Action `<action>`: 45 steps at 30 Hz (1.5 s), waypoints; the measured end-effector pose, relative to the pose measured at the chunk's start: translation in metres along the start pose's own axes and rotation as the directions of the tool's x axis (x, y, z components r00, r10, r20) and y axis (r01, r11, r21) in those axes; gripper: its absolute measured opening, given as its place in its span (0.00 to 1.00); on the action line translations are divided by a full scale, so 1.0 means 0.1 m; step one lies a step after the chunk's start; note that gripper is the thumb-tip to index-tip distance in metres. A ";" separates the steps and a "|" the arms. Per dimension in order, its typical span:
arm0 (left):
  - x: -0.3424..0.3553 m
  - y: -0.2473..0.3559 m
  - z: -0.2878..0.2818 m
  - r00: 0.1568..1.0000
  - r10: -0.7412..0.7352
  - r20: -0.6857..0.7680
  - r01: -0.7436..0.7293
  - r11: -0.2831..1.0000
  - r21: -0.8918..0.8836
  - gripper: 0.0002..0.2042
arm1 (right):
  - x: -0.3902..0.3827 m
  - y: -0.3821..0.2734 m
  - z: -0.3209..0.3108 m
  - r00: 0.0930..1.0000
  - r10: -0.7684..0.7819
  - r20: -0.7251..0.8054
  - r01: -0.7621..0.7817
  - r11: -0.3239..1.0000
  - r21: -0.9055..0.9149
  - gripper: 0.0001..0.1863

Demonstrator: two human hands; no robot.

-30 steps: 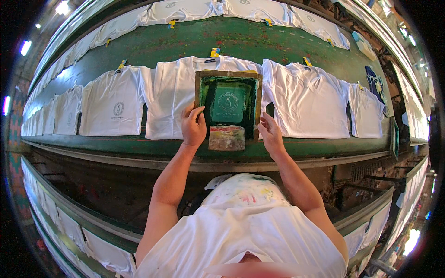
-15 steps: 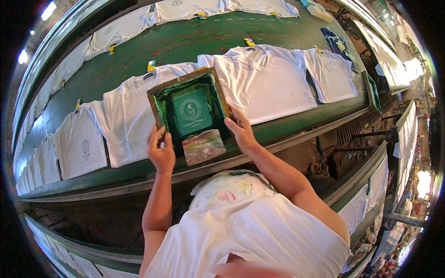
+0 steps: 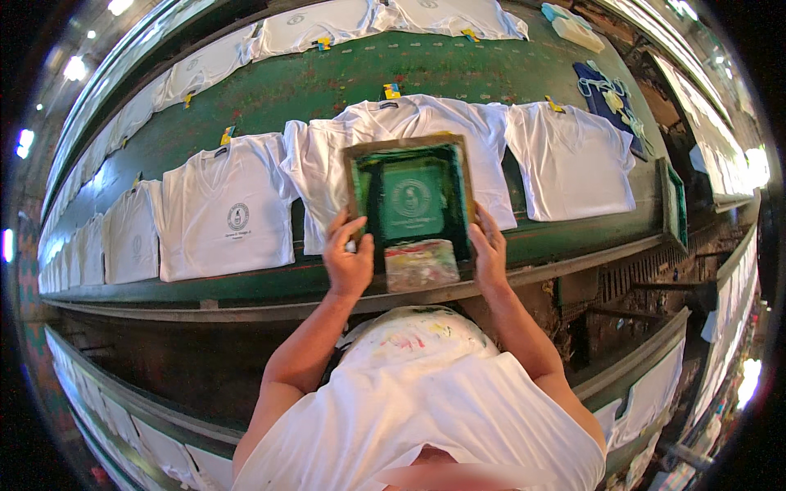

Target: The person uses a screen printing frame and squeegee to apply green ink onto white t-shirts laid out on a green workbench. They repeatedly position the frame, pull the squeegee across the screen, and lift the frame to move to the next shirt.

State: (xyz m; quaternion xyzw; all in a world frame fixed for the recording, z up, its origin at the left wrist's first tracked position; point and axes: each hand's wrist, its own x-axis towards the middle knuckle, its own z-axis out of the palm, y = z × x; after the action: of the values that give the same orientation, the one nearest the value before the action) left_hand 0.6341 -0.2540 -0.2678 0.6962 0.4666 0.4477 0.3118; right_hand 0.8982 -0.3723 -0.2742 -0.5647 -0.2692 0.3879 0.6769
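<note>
Left hand (image 3: 350, 260), right hand (image 3: 490, 252) | fingers gripped screen-printing frame (image 3: 413, 200) by both sides! | it overlapped a white V-neck T-shirt (image 3: 426, 119)

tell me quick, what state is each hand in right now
Left hand: holding the frame by its left side.
Right hand: holding the same frame by its right side.

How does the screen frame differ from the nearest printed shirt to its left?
The screen frame is held between the left hand and right hand; the printed shirt lies on the table. The frame is brown-edged, green inside; the shirt is white. The frame's emblem is pale; the shirt's is dark. Both carry a round emblem.
</note>
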 end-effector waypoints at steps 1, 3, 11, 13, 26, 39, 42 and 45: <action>-0.01 0.09 0.23 1.000 -0.002 0.022 0.003 1.000 -0.032 0.18 | 0.01 -0.07 -0.24 0.999 0.024 -0.025 -0.024 1.000 -0.004 0.32; -0.05 0.26 0.65 0.997 -0.047 0.055 0.052 0.993 -0.107 0.18 | 0.05 -0.16 -0.64 0.992 0.080 -0.096 -0.084 0.996 -0.034 0.32; -0.10 0.45 1.43 0.992 -0.078 0.096 0.093 0.983 -0.158 0.17 | 0.22 -0.12 -1.45 0.964 0.114 -0.241 -0.141 0.985 -0.102 0.28; -0.06 0.38 1.42 0.989 -0.133 0.063 0.142 0.976 -0.167 0.16 | 0.32 -0.03 -1.40 0.981 0.036 -0.189 -0.061 0.990 -0.128 0.27; 0.22 -0.14 1.29 0.986 -0.166 -0.021 0.164 0.982 -0.088 0.13 | 0.71 0.27 -0.96 0.994 -0.098 -0.050 0.082 0.965 -0.250 0.26; 0.19 0.16 1.65 0.998 -0.043 0.047 0.050 0.985 -0.165 0.13 | 0.54 0.16 -1.42 0.972 -0.072 -0.225 0.009 0.963 -0.269 0.27; 0.18 0.11 1.59 0.996 -0.071 0.045 0.077 0.984 -0.159 0.13 | 0.57 0.19 -1.35 0.969 -0.107 -0.223 0.035 0.952 -0.305 0.28; 0.19 -0.02 1.48 0.999 -0.050 -0.003 0.050 0.992 -0.115 0.13 | 0.62 0.20 -1.23 0.991 -0.039 -0.130 0.004 0.966 -0.257 0.29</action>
State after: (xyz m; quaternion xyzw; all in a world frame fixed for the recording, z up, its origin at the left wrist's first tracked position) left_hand 0.7722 -0.2380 -0.3228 0.6638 0.4583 0.4679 0.3611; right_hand 1.0264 -0.3882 -0.3250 -0.6691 -0.2773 0.3036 0.6191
